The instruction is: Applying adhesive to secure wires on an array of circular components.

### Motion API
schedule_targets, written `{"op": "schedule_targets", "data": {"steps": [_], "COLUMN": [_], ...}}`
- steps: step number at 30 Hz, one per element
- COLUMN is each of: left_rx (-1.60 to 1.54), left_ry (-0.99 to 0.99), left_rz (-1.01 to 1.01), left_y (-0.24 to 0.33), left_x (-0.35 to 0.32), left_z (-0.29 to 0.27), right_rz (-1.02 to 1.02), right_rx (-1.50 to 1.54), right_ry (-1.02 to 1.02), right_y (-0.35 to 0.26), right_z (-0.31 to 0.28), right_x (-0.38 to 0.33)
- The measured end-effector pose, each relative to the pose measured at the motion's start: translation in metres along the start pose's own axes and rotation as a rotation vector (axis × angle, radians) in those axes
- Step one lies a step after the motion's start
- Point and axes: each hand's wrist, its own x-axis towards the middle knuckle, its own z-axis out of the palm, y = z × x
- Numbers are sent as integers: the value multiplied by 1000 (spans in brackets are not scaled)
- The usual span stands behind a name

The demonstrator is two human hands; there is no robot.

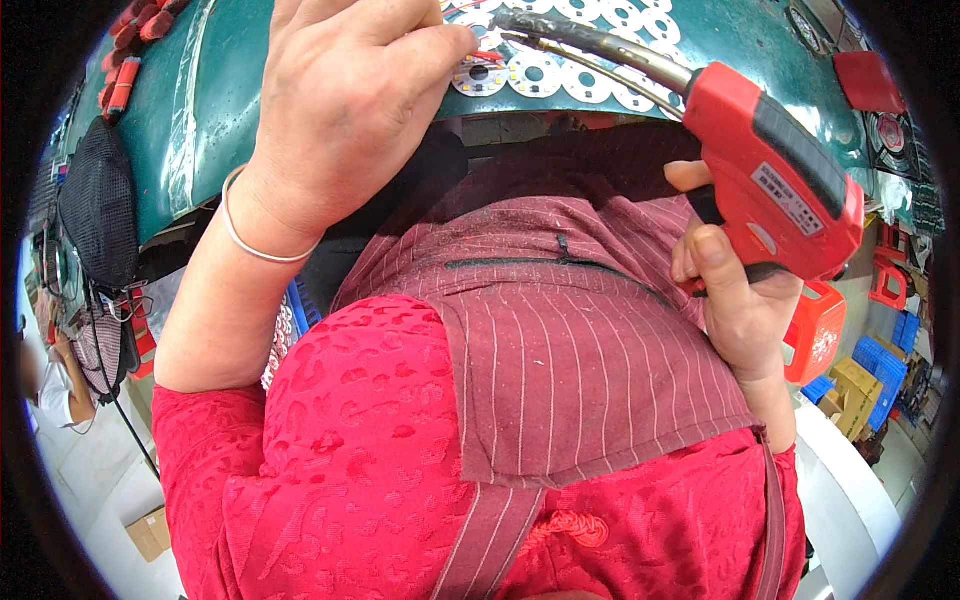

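Observation:
My right hand is wrapped round the grip of a red and black soldering gun. Its dark metal tip and thin feed tube point left, over the table. Several round white LED boards lie in rows beneath the tip. My left hand is closed above the boards' left side, finger and thumb pinched together. A short red wire sticks out by those fingertips, over one board; the wire's pinched end is hidden behind the fingers. The tip is just right of the fingertips, apart from them.
The green tabletop has bundles of red wire at its far left. A black mesh bag hangs beside it. A red stool and blue crates stand at the right. Another person is at the far left.

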Motion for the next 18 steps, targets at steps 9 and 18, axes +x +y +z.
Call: {"op": "schedule_targets", "data": {"steps": [9,18], "left_rx": [22,37], "left_ry": [34,1], "left_rz": [34,12], "left_y": [0,3], "left_x": [1,2], "left_z": [3,-1], "right_rz": [89,27], "right_rx": [-122,13], "right_ry": [24,42], "right_y": [-1,2], "right_z": [-1,0], "right_x": [-2,-1]}}
